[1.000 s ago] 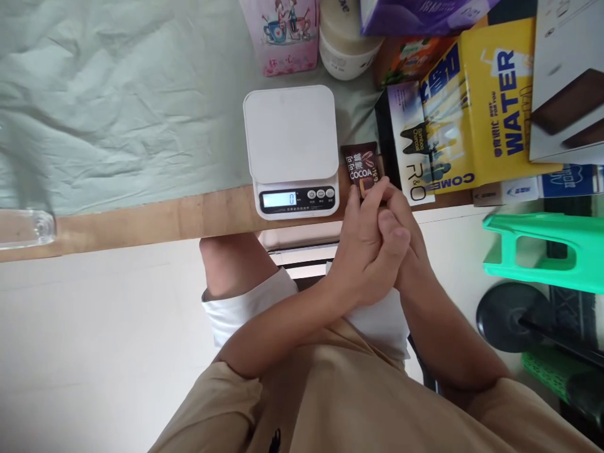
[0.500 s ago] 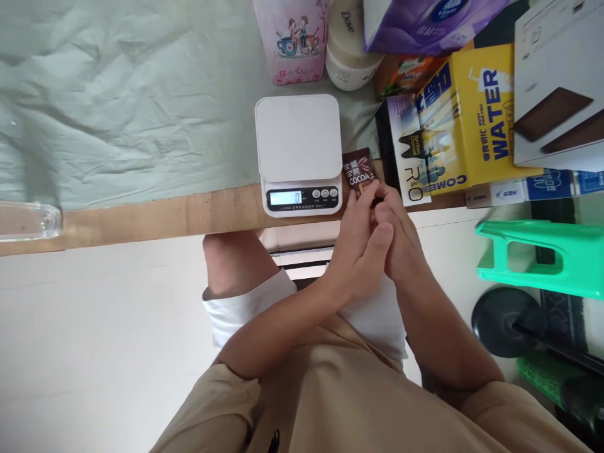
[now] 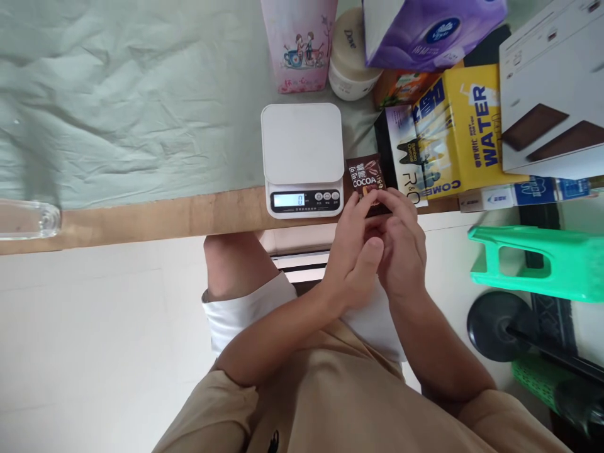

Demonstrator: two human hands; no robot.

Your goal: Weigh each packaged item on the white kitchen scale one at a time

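Observation:
A brown packet marked COCOA [image 3: 366,171] lies at the front edge of the table, just right of a white kitchen scale [image 3: 302,145] whose display reads 0. My left hand [image 3: 353,251] rests its fingertips on the packet's near part, its thumb held apart. Beside it, my right hand [image 3: 403,251] lays stretched fingertips on the packet's lower right side. Both hands are close together with fingers nearly meeting over the packet, and neither is wrapped round it. The fingers hide part of its near end.
Behind the scale stand a pink box [image 3: 302,53] and a Dove jar [image 3: 353,56]. To the right are a purple tissue pack [image 3: 434,31], a yellow WATER box [image 3: 472,132] and a white box [image 3: 557,82]. A clear container [image 3: 28,219] sits far left; a green stool [image 3: 561,261] stands right.
My hands have drawn slightly down and apart at the palms, so more of the cocoa packet shows. The whole view has shifted a little.

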